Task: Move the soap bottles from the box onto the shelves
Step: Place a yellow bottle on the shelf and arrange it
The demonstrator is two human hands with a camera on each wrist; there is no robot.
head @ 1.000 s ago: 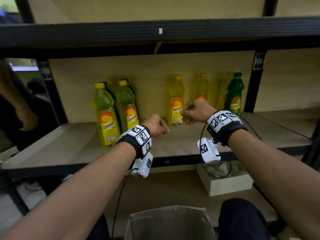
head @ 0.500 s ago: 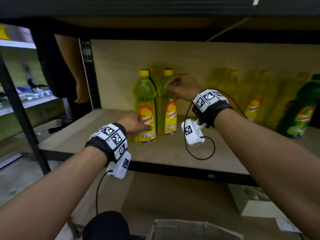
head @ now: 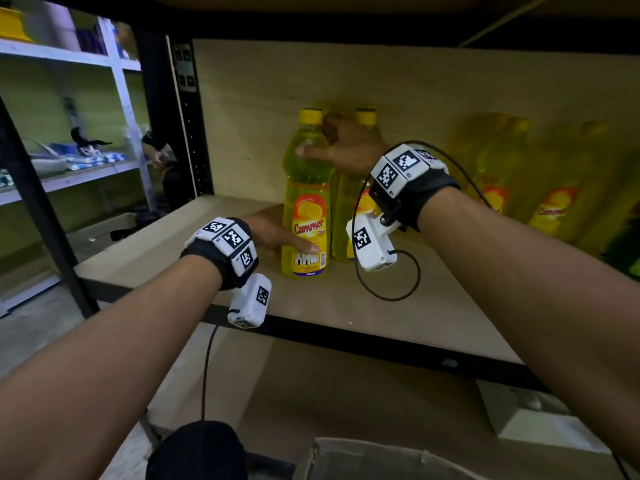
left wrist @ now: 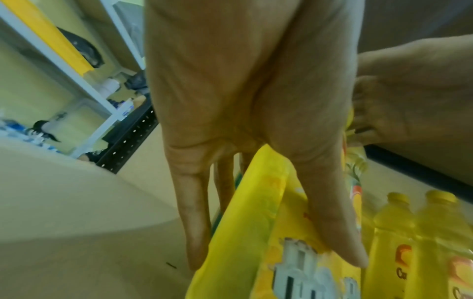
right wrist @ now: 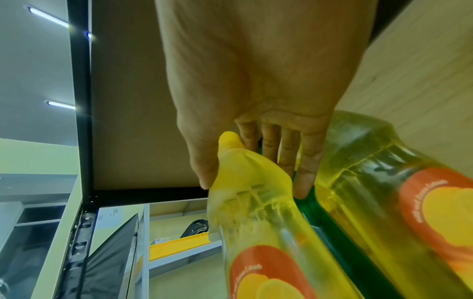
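1. The front yellow soap bottle is standing upright on the wooden shelf, just before a second yellow bottle.
2. The left hand is wrapping thumb and fingers around the front bottle's base.
3. The right hand is gripping the front bottle's shoulder, thumb across its front.

A wooden shelf board is stood upon by yellow soap bottles (upright), near its black upright post.

Both arms reach forward, left hand low, right hand raised.
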